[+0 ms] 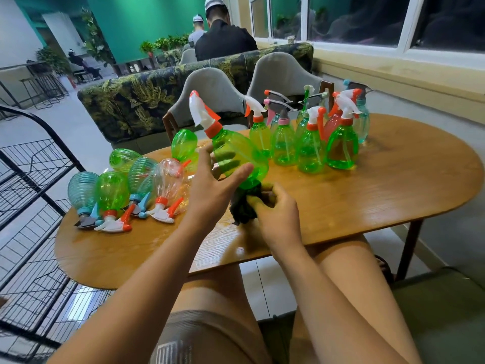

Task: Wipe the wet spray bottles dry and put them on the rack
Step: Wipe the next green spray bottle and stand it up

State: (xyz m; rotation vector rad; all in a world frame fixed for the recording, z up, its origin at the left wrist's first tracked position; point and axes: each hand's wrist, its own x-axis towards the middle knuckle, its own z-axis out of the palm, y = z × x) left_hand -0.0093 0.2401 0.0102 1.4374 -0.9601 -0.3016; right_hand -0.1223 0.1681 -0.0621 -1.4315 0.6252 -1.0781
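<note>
No legible text anywhere; a striped patch [168, 349] on the shorts [210, 329], possibly print, unreadable.

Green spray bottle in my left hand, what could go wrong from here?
The green plastic spray bottle could slip from your left hand while your right hand rubs its base with the dark cloth. Turning it may knock the upright green spray bottles just behind. The teal ribbed bottle lying near the wooden table's left edge might roll off.

A translucent green plastic spray bottle [237, 153] was tilted, trigger uppermost, a dark crumpled cloth [242, 207] touching its base; a black wire rack [34, 158] stood left.
</note>
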